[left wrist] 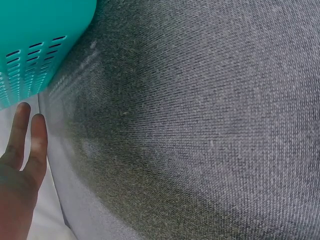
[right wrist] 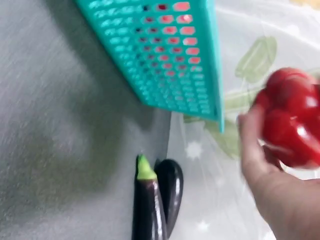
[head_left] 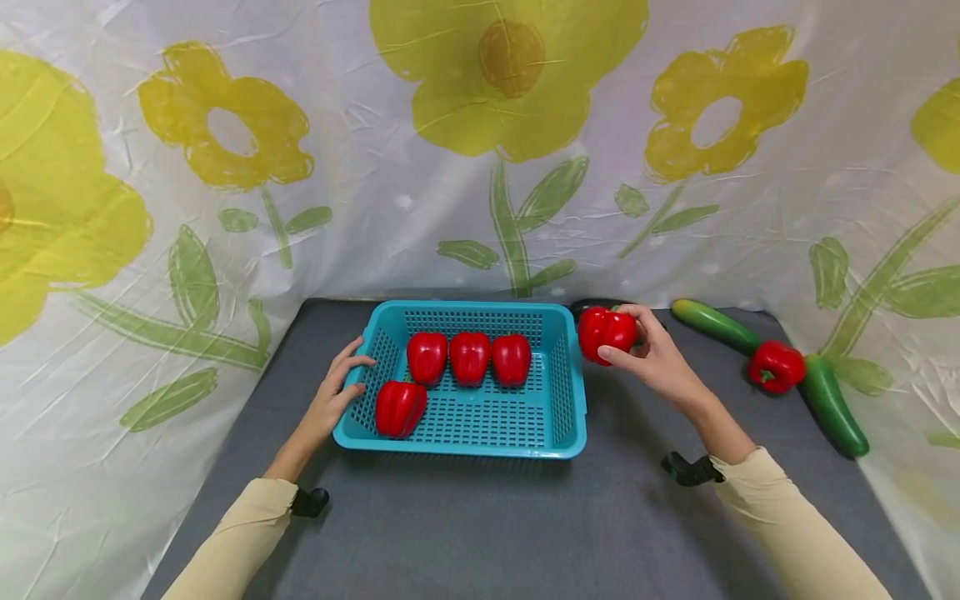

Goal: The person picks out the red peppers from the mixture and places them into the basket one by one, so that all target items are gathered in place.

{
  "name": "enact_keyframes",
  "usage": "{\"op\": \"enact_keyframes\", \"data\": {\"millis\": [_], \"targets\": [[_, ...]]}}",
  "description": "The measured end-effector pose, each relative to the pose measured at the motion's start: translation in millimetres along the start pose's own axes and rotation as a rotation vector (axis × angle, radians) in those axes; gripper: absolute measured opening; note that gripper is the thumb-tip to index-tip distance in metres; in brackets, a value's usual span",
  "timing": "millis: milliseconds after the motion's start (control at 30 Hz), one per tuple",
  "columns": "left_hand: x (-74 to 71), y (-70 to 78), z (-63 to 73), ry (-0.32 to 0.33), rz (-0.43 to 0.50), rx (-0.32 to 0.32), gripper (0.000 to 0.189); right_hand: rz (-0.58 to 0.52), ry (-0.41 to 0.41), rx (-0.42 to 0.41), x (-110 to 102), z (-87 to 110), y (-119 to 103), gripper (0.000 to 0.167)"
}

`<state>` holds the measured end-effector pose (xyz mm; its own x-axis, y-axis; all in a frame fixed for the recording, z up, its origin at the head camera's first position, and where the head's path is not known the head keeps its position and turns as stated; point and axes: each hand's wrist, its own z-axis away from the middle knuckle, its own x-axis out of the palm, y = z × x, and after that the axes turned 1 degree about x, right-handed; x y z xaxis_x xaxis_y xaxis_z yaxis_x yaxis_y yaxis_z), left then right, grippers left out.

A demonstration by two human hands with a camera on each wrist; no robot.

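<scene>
My right hand (head_left: 662, 360) grips a red bell pepper (head_left: 603, 330) between thumb and fingers, raised close by the right rim of a blue plastic basket (head_left: 465, 451). In the right wrist view the held pepper (right wrist: 295, 122) appears beyond the basket's perforated wall (right wrist: 172, 70). Several more red bell peppers (head_left: 469, 358) lie inside: three in a row toward the back, one at the front left. At the left rim is my left hand (head_left: 330, 400), its fingertips overlapping the edge. Two of its fingers (left wrist: 37, 145) extend straight beside the basket in the left wrist view.
Two eggplants (right wrist: 151, 207) lie on the grey tabletop (head_left: 450, 525) past the basket's right end. Farther right are a yellow-green zucchini-like vegetable (head_left: 716, 325), another red bell pepper (head_left: 776, 367) and a dark green cucumber-like one (head_left: 832, 408). A flower-printed curtain (head_left: 360, 225) hangs behind.
</scene>
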<state>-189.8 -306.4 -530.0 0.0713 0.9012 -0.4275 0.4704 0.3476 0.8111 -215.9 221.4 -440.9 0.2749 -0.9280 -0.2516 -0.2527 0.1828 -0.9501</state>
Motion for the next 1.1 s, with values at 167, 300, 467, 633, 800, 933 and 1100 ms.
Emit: {"op": "enact_keyframes", "data": {"millis": [167,300,467,633,800,933,1100], "targets": [[0.2,-0.2,-0.9,0.000,-0.005,0.001,0.038,0.034,-0.035,-0.040,10,-8.3,-6,0.055],[0.1,-1.1,-1.0,-0.004,-0.007,-0.007,0.038,0.032,-0.035,-0.036,20,-15.0,-10,0.053],[-0.1,-1.8,-0.1,-0.003,0.000,-0.009,0.037,0.050,-0.083,-0.054,32,-23.6,-14,0.051],[0.1,-1.1,-0.1,-0.003,-0.001,-0.010,0.037,0.060,-0.157,-0.084,45,-30.4,-18,0.050],[0.2,-0.9,-0.6,-0.005,-0.002,-0.002,0.036,0.034,-0.224,-0.070,60,-35.5,-22,0.049],[0.0,-1.5,-0.2,-0.004,-0.001,0.003,0.036,0.022,-0.265,-0.043,66,-40.3,-24,0.049],[0.1,-1.2,0.0,-0.002,-0.001,0.010,0.036,0.042,-0.316,-0.057,73,-47.4,-25,0.048]]}}
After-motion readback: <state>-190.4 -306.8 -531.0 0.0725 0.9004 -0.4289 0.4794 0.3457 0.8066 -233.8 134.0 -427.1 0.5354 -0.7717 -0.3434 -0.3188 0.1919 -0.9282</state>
